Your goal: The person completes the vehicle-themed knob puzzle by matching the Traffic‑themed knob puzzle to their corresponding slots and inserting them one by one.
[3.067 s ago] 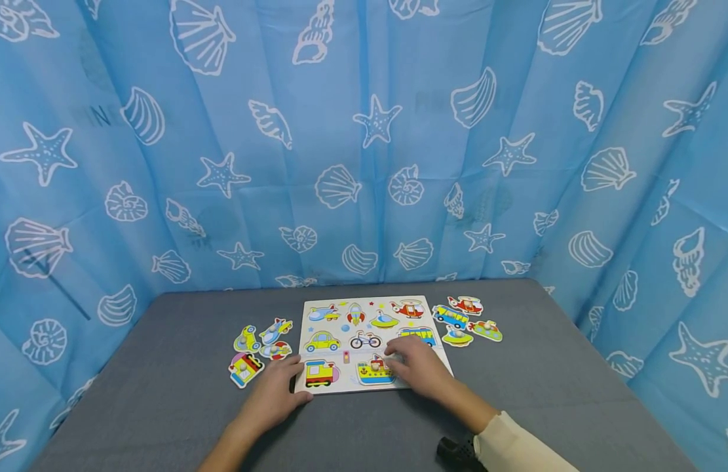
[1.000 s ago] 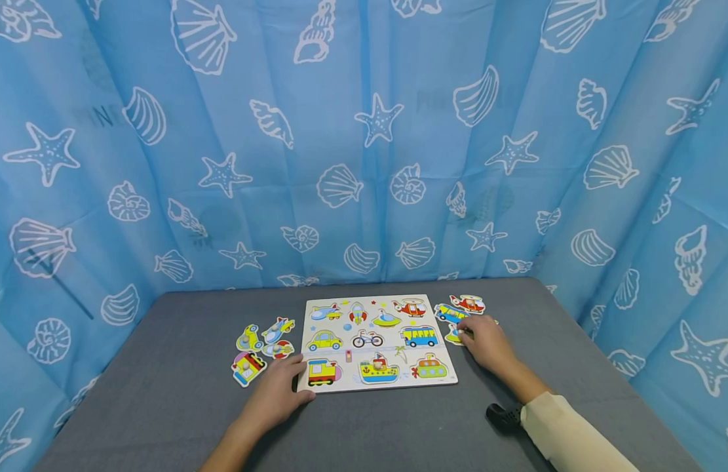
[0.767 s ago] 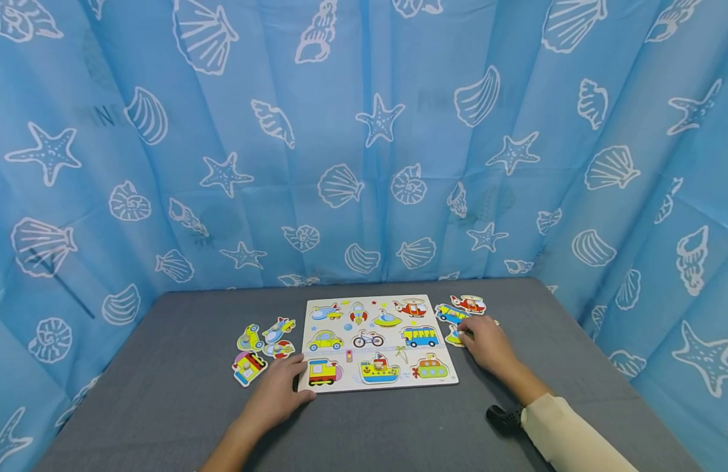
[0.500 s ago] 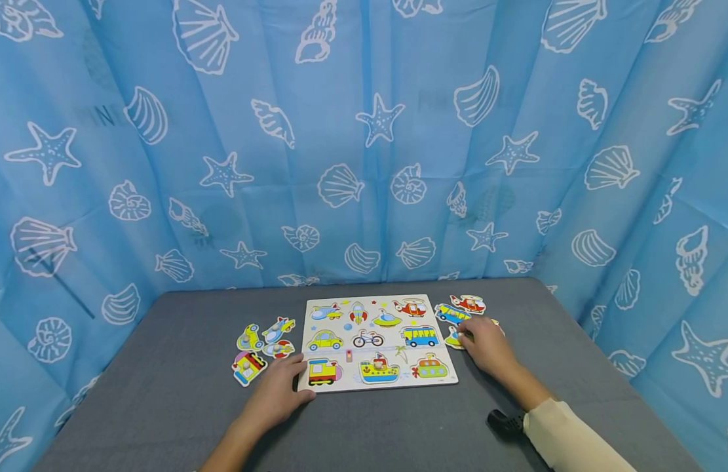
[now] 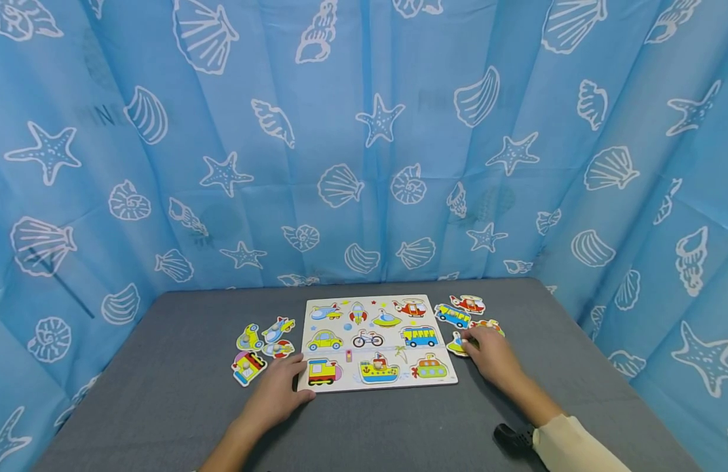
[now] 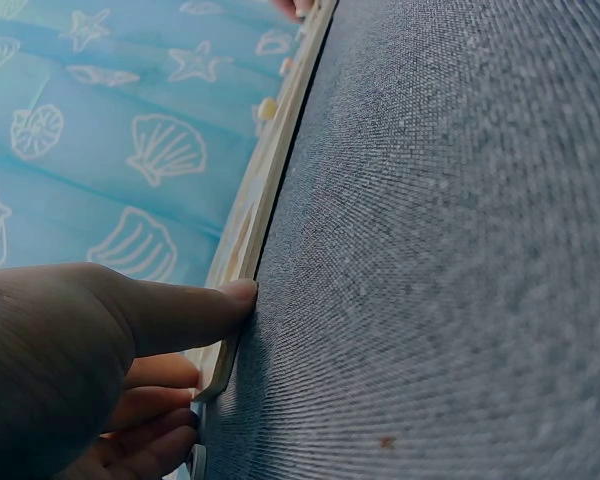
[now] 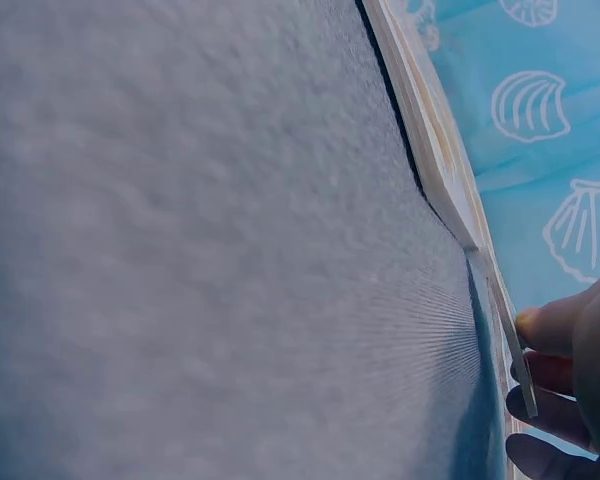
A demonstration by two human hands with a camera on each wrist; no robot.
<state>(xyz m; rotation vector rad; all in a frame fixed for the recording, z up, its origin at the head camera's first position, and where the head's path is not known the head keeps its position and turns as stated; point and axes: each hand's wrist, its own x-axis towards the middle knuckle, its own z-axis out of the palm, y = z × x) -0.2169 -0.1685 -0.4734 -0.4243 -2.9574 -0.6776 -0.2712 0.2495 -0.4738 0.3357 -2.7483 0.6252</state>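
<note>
My left hand [image 5: 275, 391] holds the front left corner of a white wooden vehicle puzzle board [image 5: 352, 387], thumb on the front edge [image 6: 270, 190], fingers along the left side. To the right of the board, my right hand [image 5: 493, 356] pinches a yellow-green flying saucer puzzle piece [image 5: 457, 345]. In the right wrist view this piece [image 7: 513, 345] shows edge-on and tilted between thumb and fingers; its knob is hidden. A boat piece [image 5: 379, 370] with a knob sits in the board's front row. Printed pictures of vehicles show on the rest of the board.
Beyond the right hand lie a helicopter piece [image 5: 468, 303], a bus piece [image 5: 452, 315] and a submarine piece [image 5: 490, 325], partly covered by the hand. Left of the board are train [image 5: 248, 368], car [image 5: 249, 337], airplane [image 5: 278, 329] and rocket [image 5: 278, 349] pieces. A patterned blue curtain [image 5: 340, 151] hangs behind the grey table.
My right hand has gone from the boat piece on the board to the pieces at the right. It has drawn the flying saucer piece slightly right and nearer. The left hand keeps its place.
</note>
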